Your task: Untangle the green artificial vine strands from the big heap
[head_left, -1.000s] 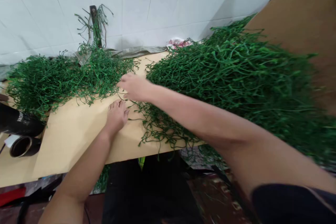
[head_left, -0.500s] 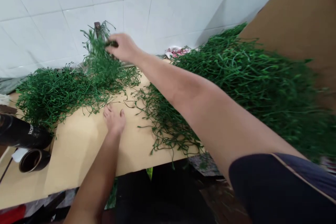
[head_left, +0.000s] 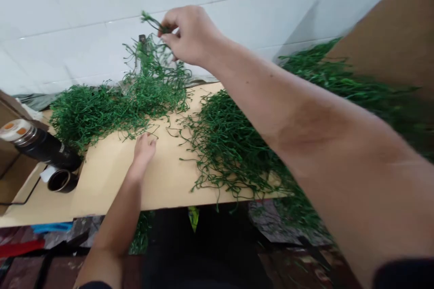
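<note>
In the head view my right hand point(head_left: 191, 31) is raised in front of the wall, thumb and fingers pinched on a green plant-like stem point(head_left: 151, 20) whose tufted tip sticks out to the left. Below it, a loose mound of similar thin green stems point(head_left: 154, 90) rises around a small dark upright post point(head_left: 142, 38). My left hand point(head_left: 145, 146) rests on the tan board point(head_left: 111, 171) at the front edge of that mound. Its fingers are slightly bent, the thumb apart, with a curved stray stem just beside the fingertips.
A larger heap of green stems point(head_left: 233, 144) covers the right side and hangs over the front edge. At left are a dark flask point(head_left: 50, 149) and a dark cup point(head_left: 63, 180). A cardboard sheet point(head_left: 389, 31) leans at far right; a tiled wall point(head_left: 237, 13) stands behind.
My right hand has moved up and right, away from the mound by the post, with a stem in its fingers. My left hand stays on the board, fingers more bent. The view has shifted.
</note>
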`<move>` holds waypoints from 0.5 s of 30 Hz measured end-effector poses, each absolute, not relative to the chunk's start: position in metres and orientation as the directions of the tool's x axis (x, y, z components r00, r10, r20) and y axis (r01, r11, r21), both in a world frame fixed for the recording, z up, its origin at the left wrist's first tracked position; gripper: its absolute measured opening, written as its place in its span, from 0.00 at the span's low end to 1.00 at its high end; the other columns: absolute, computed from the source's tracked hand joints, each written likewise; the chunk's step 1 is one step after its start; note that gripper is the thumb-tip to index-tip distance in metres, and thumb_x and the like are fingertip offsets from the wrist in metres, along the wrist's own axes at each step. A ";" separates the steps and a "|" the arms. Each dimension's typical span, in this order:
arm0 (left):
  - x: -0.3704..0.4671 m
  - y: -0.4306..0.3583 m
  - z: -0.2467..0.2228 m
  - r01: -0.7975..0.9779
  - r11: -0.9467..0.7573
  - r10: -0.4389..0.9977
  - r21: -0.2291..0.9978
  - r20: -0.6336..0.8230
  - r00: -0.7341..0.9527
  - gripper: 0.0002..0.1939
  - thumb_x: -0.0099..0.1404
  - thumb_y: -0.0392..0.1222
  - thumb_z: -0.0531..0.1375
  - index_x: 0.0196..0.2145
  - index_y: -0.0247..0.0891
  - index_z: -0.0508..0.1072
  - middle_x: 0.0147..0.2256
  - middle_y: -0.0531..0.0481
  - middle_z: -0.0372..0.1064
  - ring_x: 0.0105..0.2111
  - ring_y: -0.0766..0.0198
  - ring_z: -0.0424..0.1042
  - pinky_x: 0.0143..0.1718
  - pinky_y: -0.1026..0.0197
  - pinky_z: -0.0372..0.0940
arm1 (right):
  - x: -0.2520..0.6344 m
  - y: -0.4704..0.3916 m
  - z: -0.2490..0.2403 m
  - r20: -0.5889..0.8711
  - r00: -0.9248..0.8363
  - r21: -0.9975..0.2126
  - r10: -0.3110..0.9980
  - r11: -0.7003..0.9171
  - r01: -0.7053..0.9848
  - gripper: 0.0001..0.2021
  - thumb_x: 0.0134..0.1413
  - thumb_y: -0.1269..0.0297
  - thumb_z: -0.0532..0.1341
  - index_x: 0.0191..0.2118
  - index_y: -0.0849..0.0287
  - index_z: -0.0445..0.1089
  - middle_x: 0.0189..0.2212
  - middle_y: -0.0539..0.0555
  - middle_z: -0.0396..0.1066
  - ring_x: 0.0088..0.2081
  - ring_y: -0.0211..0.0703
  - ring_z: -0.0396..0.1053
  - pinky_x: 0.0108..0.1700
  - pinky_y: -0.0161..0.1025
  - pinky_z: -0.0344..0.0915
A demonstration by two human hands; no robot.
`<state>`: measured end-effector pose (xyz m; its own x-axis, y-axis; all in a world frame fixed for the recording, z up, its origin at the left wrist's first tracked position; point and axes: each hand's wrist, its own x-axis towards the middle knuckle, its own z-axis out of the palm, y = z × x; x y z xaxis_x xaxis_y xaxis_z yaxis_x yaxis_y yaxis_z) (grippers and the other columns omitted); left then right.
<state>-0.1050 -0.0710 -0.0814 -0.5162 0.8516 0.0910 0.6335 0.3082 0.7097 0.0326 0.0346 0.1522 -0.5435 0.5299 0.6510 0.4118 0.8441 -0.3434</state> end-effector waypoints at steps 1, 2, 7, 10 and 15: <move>-0.107 -0.078 -0.078 0.603 0.299 0.856 0.740 0.071 -0.511 0.16 0.61 0.40 0.54 0.46 0.34 0.68 0.47 0.38 0.70 0.50 0.55 0.69 0.53 0.51 0.61 | 0.038 0.032 0.150 0.661 -0.542 -0.323 0.518 0.849 0.418 0.06 0.53 0.72 0.56 0.33 0.64 0.70 0.32 0.57 0.69 0.33 0.38 0.65 0.47 0.46 0.63; -0.109 -0.084 -0.074 0.575 0.274 0.860 0.771 0.072 -0.506 0.14 0.62 0.41 0.54 0.45 0.36 0.69 0.42 0.41 0.73 0.45 0.57 0.72 0.49 0.52 0.64 | 0.043 0.030 0.147 0.672 -0.545 -0.306 0.501 0.858 0.413 0.04 0.52 0.72 0.58 0.31 0.63 0.70 0.29 0.56 0.69 0.34 0.39 0.65 0.48 0.46 0.62; -0.096 -0.097 -0.033 0.612 -0.128 0.714 0.780 0.501 -0.489 0.22 0.58 0.49 0.60 0.48 0.38 0.66 0.47 0.41 0.67 0.47 0.58 0.69 0.46 0.55 0.65 | 0.058 0.010 0.120 0.670 -0.533 -0.483 0.517 0.849 0.215 0.05 0.54 0.69 0.57 0.31 0.63 0.70 0.25 0.51 0.64 0.30 0.34 0.64 0.41 0.40 0.64; -0.084 -0.080 -0.007 0.595 -0.366 0.629 0.715 0.662 -0.409 0.33 0.51 0.53 0.65 0.53 0.42 0.62 0.55 0.42 0.59 0.55 0.56 0.62 0.51 0.55 0.62 | 0.060 -0.005 0.095 0.542 -0.631 -0.673 0.555 0.736 0.069 0.05 0.51 0.73 0.58 0.36 0.64 0.69 0.25 0.48 0.63 0.28 0.31 0.62 0.37 0.36 0.64; -0.070 -0.058 0.002 0.329 -0.367 0.803 0.870 0.475 -0.359 0.18 0.55 0.54 0.61 0.36 0.36 0.72 0.34 0.47 0.73 0.34 0.64 0.71 0.37 0.62 0.65 | 0.080 -0.006 0.056 0.373 -0.621 -0.905 0.689 0.417 -0.081 0.12 0.45 0.78 0.60 0.38 0.62 0.63 0.26 0.47 0.61 0.26 0.28 0.60 0.30 0.31 0.63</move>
